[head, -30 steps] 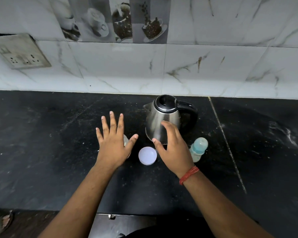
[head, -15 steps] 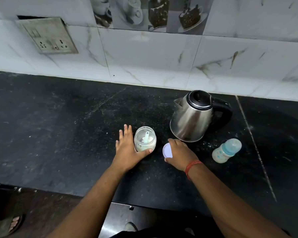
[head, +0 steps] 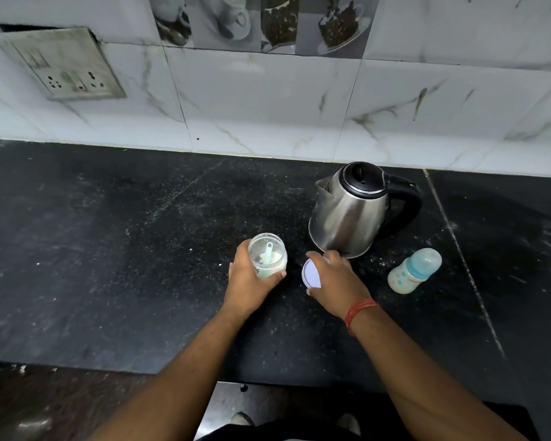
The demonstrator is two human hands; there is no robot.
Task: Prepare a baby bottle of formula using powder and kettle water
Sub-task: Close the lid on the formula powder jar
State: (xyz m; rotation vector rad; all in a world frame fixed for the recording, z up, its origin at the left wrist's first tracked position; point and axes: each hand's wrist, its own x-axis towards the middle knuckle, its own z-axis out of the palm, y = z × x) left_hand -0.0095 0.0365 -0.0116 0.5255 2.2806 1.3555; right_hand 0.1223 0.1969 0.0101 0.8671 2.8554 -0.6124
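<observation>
**Both hands closed on jar and lid at the counter's middle**

Fingers (head: 245, 249) of the left hand (head: 248, 283) curl around a clear powder jar (head: 268, 259), thumb pressed to its near side, so the jar is gripped from the left and below. Its mouth is uncovered, and a pale scoop (head: 267, 253) stands in the white powder inside. Whether the jar's base touches the black countertop (head: 109, 249) or is raised a little cannot be told.

Just right of the jar, the right hand (head: 336, 281) closes on a white round lid (head: 310, 273), fingertips at its far edge and thumb at its near edge, the lid tilted with its flat face toward the jar. A red thread band (head: 358, 310) circles that wrist.

Beyond the right hand, a steel kettle (head: 347, 218) stands upright with its black lid shut, spout to the left and black handle to the right. The knuckles lie close to its base; contact cannot be told.

To the right of the hand, well apart from the jar, a baby bottle (head: 414, 270) with a teal cap stands on the counter, near the kettle's base.

On the far wall of marbled tiles, a switch-and-socket plate (head: 61, 63) sits at the left.
</observation>
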